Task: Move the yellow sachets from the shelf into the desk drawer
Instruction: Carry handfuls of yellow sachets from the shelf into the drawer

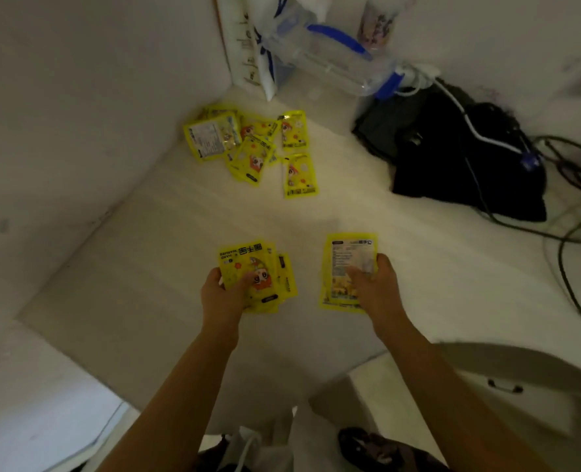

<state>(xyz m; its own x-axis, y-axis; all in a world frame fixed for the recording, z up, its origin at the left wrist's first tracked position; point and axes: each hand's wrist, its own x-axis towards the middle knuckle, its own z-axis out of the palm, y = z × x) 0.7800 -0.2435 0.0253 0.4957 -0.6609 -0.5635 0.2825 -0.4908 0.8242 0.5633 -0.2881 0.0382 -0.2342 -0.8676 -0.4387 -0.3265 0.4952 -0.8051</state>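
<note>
Several yellow sachets (248, 144) with cartoon prints lie in a loose pile on the white shelf surface (166, 253), back left near the corner. My left hand (222, 294) grips a fanned stack of yellow sachets (253, 267), printed side up. My right hand (374, 284) holds another yellow sachet or small stack (345, 257), its label side up. Both hands hover over the near middle of the surface, well in front of the pile. A drawer front with a dark handle (505, 386) shows at the lower right.
A black bag (459, 158) with white and dark cables lies at the right. A clear plastic container with blue handle (333, 59) and a white packet stand at the back. White walls close in the left side and the back.
</note>
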